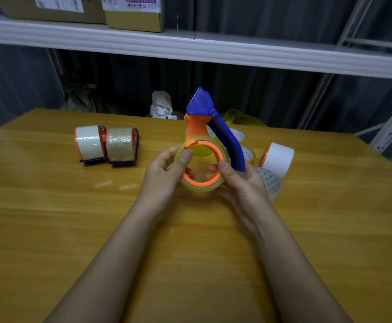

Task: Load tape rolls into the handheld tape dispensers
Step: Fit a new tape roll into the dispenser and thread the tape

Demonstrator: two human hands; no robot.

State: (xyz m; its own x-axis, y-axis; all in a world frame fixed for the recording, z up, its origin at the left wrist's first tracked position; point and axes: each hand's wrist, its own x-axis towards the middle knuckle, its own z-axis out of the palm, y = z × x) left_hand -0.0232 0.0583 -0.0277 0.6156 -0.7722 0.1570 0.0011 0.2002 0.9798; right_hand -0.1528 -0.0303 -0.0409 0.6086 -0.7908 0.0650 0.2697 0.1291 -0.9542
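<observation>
I see both hands raised above the wooden table, holding one tape dispenser between them. A yellowish tape roll sits around its orange ring. My left hand grips the left side of the roll, thumb pressed on the rim and fingertips curled inside the ring. My right hand grips the right side, thumb on the ring; the dispenser's blue handle runs down behind that thumb, and its lower end is hidden. Two loaded dispensers stand side by side on the table, well to the left. More tape rolls lie behind the right hand; the white one is clear, the others are partly covered and I cannot count them. Cardboard boxes on the shelf above are cut off at the top edge.
</observation>
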